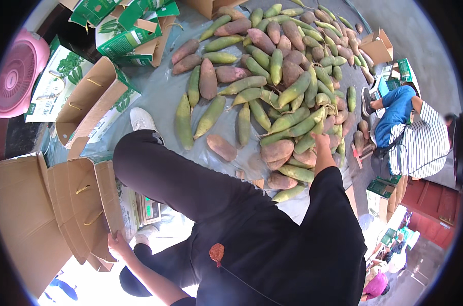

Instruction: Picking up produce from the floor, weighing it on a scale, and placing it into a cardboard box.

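Note:
A large pile of green radishes (295,91) and reddish-purple radishes (277,151) lies on a plastic sheet before me. My right hand (321,142) reaches into the near right part of the pile, its fingers closed on a green radish (308,138); the fingertips are partly hidden. Low on the left, my left hand (119,247) grips the edge of an open cardboard box (78,204) with string handles. Beside this box, next to my foot, stands a scale (150,209) with a lit green display.
More open boxes (91,99) and green printed cartons (132,41) stand at the left and far left, near a pink fan (18,74). At right, a person in a striped shirt (419,143) sits by the pile, with boxes (387,196) close by. The grey plastic sheet (162,97) spreads under the radishes.

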Available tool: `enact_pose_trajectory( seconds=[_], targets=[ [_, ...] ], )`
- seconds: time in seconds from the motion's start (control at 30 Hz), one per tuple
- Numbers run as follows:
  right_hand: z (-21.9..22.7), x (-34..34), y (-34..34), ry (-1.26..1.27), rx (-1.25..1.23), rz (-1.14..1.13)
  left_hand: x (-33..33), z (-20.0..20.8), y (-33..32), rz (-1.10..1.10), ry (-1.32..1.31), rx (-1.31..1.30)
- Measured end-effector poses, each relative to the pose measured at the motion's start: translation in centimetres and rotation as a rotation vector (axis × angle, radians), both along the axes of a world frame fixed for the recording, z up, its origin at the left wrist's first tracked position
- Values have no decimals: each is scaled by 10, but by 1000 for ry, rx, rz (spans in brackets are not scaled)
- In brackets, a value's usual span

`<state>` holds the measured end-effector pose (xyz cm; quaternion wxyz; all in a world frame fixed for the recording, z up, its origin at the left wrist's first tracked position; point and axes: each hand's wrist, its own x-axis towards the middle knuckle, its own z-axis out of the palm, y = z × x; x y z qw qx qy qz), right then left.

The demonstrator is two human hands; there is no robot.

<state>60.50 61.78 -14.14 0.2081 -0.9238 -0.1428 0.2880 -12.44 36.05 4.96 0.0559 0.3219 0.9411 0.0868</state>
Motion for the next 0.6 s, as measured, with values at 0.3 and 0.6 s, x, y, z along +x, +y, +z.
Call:
enact_pose_trajectory(
  seconds=[0.3, 0.6],
  targets=[
    [30, -47, 7, -223, 84, 224, 9, 0, 3, -11, -25, 70],
    [101, -129, 40, -330, 173, 723, 6, 6, -4, -77, -115, 150]
  ],
)
